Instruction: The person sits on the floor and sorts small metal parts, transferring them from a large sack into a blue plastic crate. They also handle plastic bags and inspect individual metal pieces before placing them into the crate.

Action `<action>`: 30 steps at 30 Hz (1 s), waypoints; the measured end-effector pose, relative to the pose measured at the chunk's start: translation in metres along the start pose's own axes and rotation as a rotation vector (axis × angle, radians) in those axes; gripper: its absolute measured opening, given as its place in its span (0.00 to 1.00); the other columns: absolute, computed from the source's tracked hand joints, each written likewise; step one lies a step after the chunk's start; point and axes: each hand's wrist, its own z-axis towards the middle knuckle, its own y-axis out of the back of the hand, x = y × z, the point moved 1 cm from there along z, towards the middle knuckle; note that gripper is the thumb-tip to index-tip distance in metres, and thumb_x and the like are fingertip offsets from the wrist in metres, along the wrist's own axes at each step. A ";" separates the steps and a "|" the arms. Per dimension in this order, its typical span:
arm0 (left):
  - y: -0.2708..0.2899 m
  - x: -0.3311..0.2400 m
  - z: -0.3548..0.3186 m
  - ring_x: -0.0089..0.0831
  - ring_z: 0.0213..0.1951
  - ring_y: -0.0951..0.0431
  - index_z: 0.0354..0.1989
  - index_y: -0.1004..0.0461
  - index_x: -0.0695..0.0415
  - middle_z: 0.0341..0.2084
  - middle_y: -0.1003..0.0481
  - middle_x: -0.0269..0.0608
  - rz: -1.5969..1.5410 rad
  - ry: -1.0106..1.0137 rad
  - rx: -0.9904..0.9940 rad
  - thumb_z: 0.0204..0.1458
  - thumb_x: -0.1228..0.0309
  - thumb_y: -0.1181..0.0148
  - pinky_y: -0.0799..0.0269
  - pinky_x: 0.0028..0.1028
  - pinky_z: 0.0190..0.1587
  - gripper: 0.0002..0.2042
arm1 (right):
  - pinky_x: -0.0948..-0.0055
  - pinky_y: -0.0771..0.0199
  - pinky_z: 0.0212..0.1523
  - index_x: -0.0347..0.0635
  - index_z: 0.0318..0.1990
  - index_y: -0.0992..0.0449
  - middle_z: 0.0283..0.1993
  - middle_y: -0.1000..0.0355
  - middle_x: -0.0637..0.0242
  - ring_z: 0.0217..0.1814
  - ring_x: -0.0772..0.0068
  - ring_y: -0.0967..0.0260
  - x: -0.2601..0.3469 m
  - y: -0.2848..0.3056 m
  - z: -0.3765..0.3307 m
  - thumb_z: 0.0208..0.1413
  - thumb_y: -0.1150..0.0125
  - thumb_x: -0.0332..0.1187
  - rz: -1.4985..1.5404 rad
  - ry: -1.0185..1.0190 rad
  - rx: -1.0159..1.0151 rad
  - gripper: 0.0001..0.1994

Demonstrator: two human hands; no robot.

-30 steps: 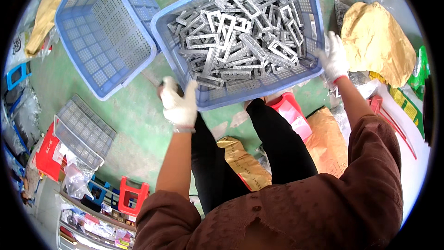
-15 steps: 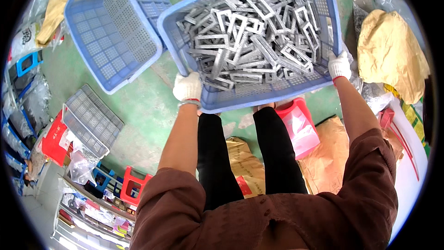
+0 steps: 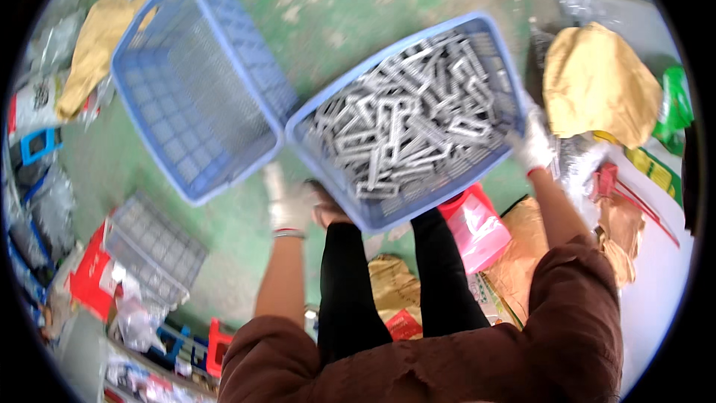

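In front of our legs, over the green floor (image 3: 231, 254), a blue perforated plastic basket (image 3: 496, 60) holds a heap of grey rectangular frames (image 3: 403, 123), just beside a second blue basket (image 3: 195, 97). Our gloved right hand (image 3: 532, 145) is at its right rim, but blur means we cannot tell how tightly; our gloved left hand (image 3: 289, 200) holds nothing, fingers outstretched.
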 end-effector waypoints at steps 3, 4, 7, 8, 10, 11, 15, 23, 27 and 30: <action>0.024 -0.068 0.044 0.47 0.64 0.40 0.66 0.42 0.58 0.60 0.33 0.47 -0.173 0.132 -0.208 0.42 0.46 0.33 0.44 0.48 0.64 0.45 | 0.64 0.33 0.60 0.47 0.68 0.41 0.57 0.29 0.52 0.59 0.51 0.31 0.051 0.069 -0.075 0.49 0.33 0.39 0.231 -0.217 0.387 0.37; 0.013 -0.086 0.045 0.41 0.61 0.35 0.62 0.37 0.60 0.57 0.30 0.47 0.368 0.040 -0.271 0.45 0.52 0.34 0.41 0.42 0.63 0.38 | 0.62 0.34 0.61 0.47 0.68 0.42 0.60 0.32 0.51 0.61 0.52 0.33 0.017 0.059 -0.112 0.49 0.33 0.43 0.183 -0.180 0.402 0.38; 0.002 -0.112 0.050 0.32 0.52 0.24 0.54 0.28 0.66 0.50 0.23 0.48 1.394 -0.268 -0.372 0.51 0.67 0.37 0.33 0.28 0.58 0.23 | 0.60 0.35 0.63 0.46 0.68 0.41 0.64 0.35 0.50 0.64 0.52 0.35 -0.018 0.091 -0.193 0.49 0.34 0.49 0.132 -0.372 0.600 0.39; 0.019 -0.105 0.062 0.32 0.51 0.23 0.53 0.28 0.67 0.48 0.22 0.47 1.338 -0.298 -0.364 0.52 0.69 0.39 0.31 0.26 0.56 0.21 | 0.61 0.35 0.63 0.43 0.66 0.38 0.63 0.34 0.50 0.64 0.52 0.35 -0.026 0.113 -0.215 0.48 0.34 0.50 0.111 -0.433 0.657 0.39; 0.051 -0.105 0.085 0.31 0.49 0.22 0.51 0.26 0.66 0.46 0.21 0.46 1.076 -0.378 -0.288 0.53 0.70 0.39 0.30 0.26 0.53 0.19 | 0.65 0.37 0.65 0.38 0.66 0.38 0.65 0.35 0.51 0.67 0.55 0.37 -0.049 0.149 -0.254 0.48 0.34 0.50 0.048 -0.672 0.758 0.40; 0.046 -0.110 0.083 0.31 0.48 0.22 0.50 0.25 0.66 0.44 0.20 0.46 1.041 -0.392 -0.293 0.53 0.70 0.39 0.29 0.26 0.51 0.18 | 0.65 0.38 0.65 0.38 0.66 0.37 0.64 0.34 0.51 0.68 0.56 0.38 -0.087 0.148 -0.286 0.48 0.34 0.51 0.118 -0.722 0.762 0.40; -0.020 -0.183 0.037 0.27 0.43 0.22 0.47 0.24 0.65 0.41 0.20 0.42 0.865 -0.265 -0.403 0.56 0.71 0.41 0.28 0.25 0.48 0.13 | 0.64 0.35 0.63 0.40 0.62 0.32 0.61 0.31 0.51 0.65 0.55 0.35 -0.145 0.144 -0.326 0.47 0.35 0.52 0.093 -0.845 0.851 0.36; -0.081 -0.244 0.062 0.39 0.50 0.28 0.47 0.30 0.67 0.46 0.26 0.49 0.465 -0.303 -0.347 0.59 0.74 0.51 0.32 0.40 0.58 0.11 | 0.67 0.32 0.59 0.42 0.58 0.28 0.56 0.26 0.54 0.60 0.60 0.30 -0.165 0.102 -0.186 0.55 0.40 0.45 0.670 -0.766 0.768 0.25; -0.158 -0.271 0.108 0.46 0.53 0.31 0.46 0.32 0.68 0.52 0.31 0.53 0.521 -0.310 -0.139 0.59 0.74 0.55 0.39 0.48 0.64 0.12 | 0.69 0.32 0.59 0.41 0.59 0.28 0.55 0.25 0.56 0.59 0.62 0.29 -0.211 0.102 -0.186 0.55 0.38 0.43 0.653 -0.711 0.832 0.26; -0.277 -0.265 0.141 0.44 0.52 0.31 0.44 0.31 0.67 0.51 0.31 0.52 0.462 -0.320 -0.072 0.59 0.76 0.54 0.38 0.46 0.62 0.10 | 0.70 0.32 0.59 0.40 0.59 0.29 0.55 0.26 0.56 0.59 0.63 0.29 -0.254 0.100 -0.189 0.54 0.37 0.44 0.787 -0.861 0.700 0.27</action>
